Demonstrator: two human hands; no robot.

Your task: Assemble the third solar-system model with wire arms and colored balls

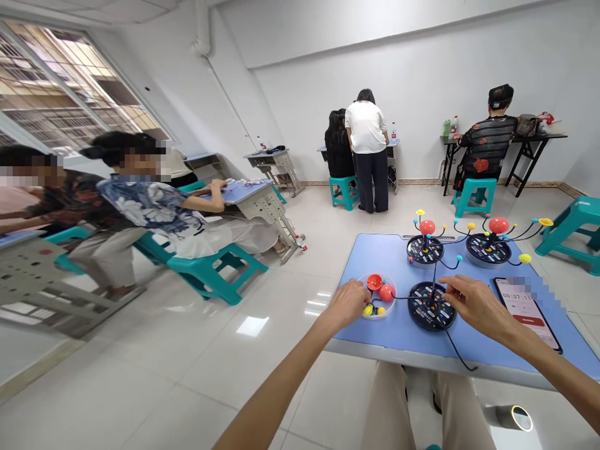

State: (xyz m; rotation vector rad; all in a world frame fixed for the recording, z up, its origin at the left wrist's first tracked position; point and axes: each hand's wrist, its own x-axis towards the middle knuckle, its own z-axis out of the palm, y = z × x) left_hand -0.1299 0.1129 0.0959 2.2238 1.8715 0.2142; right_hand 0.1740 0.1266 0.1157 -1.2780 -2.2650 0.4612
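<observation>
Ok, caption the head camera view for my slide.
Left hand at a clear tub of coloured parts, right hand at a round black base.

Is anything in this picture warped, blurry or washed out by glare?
Head view: wide-angle stretching at the edges, the forearms looking long; bright glare patches on the floor tiles; the people at left look smeared, with faces pixelated; the phone is partly pixelated too; the black base near the hands is fairly sharp.

"00:07:11" shown on the phone [529,315] screen; white print on black discs [432,306] can't be read (too small).
</observation>
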